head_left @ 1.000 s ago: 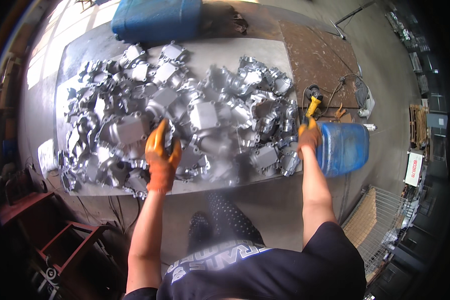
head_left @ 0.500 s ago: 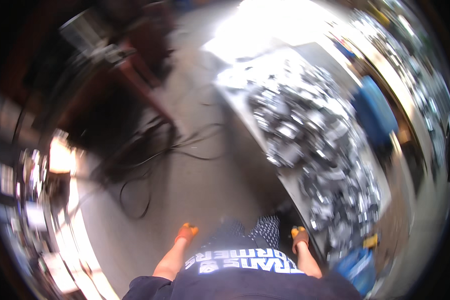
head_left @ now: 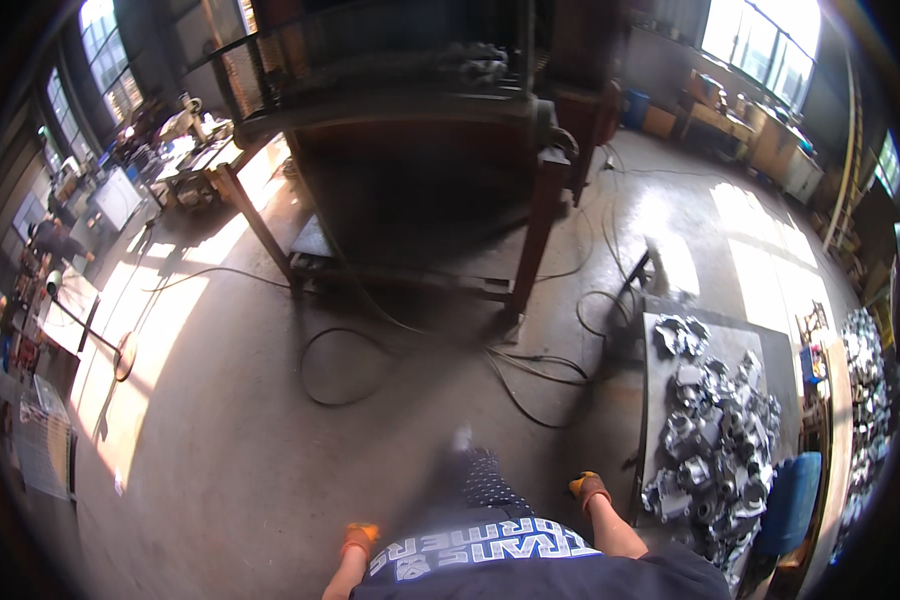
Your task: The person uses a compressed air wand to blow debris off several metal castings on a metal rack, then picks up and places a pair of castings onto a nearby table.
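My left hand (head_left: 360, 537), in an orange-and-yellow work glove, hangs low beside my body over the bare floor. Its fingers are loosely bent, and nothing shows in them. On the other side, my right hand (head_left: 590, 486) wears the same kind of glove, fingers slightly curled and apart, with no object visible. It is nearest to a metal-topped table (head_left: 658, 375) on the right but does not touch it. A heap of silvery metal castings (head_left: 715, 440) covers much of that table.
A large machine on a dark red frame (head_left: 540, 235) stands ahead. Looped cables (head_left: 535, 385) lie on the floor before it. A blue chair back (head_left: 792, 503) is beyond the table's right side, and more metal parts (head_left: 860, 370) are piled at far right. Worktables line the left.
The view has swung left and up, so the machine is now central and the casting table lies farther right. Both hands still hang at my sides, now farther from the castings.
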Action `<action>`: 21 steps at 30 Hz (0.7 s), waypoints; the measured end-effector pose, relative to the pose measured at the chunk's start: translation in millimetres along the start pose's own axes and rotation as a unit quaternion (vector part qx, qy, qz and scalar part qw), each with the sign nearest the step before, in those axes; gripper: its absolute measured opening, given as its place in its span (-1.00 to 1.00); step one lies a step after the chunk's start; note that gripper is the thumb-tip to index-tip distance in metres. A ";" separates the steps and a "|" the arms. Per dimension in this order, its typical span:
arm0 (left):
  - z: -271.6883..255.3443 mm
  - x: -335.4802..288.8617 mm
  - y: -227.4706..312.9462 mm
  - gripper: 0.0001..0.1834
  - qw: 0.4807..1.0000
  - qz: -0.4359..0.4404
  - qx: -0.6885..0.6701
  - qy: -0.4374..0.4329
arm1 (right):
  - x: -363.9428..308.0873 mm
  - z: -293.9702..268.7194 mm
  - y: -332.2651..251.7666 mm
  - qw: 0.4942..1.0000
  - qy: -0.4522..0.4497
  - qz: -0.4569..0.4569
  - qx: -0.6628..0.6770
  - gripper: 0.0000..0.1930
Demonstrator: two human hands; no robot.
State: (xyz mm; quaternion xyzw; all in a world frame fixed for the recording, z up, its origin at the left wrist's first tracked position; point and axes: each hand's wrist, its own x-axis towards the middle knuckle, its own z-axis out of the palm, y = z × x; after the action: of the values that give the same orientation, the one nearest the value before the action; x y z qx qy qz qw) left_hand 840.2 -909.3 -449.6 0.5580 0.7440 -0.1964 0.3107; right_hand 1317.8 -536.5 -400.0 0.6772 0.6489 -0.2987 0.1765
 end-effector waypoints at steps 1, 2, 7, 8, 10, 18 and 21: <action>25.7 20.4 -4.9 -0.78 0.999 0.011 -0.037 0.018 | 11.7 -11.4 -30.1 0.996 -0.056 -0.024 -0.065 -0.57; 47.9 39.1 -5.0 -0.79 0.996 0.024 -0.077 0.037 | 39.9 -2.1 -44.6 0.987 -0.093 -0.063 -0.115 -0.58; -37.3 115.3 -67.1 -0.61 0.869 -0.131 -0.476 -0.019 | 148.6 5.8 -133.6 0.903 -0.162 -0.281 -0.283 -0.65; -69.5 118.9 -74.8 -0.68 0.861 -0.163 -0.481 0.030 | 171.8 7.7 -145.8 0.945 -0.157 -0.178 -0.227 -0.68; -233.4 77.6 -58.4 -0.81 0.826 -0.225 -0.497 0.138 | 214.3 -14.4 -189.0 0.951 -0.225 0.048 0.205 -0.71; -281.8 167.8 -170.8 -0.84 0.622 -0.282 -0.681 0.263 | 211.6 -275.9 -544.9 0.926 0.100 -0.300 0.208 -0.72; -363.1 199.2 -200.3 -0.67 0.535 -0.286 -0.753 0.257 | 185.0 -341.9 -663.7 0.818 0.130 -0.440 0.347 -0.69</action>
State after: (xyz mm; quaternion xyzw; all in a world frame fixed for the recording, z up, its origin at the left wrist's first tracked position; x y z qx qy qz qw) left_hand 524.4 -596.4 -331.2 -0.0975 0.7849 0.5096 0.3387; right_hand 720.8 -115.7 -159.0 0.3682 0.7480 -0.4591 -0.3069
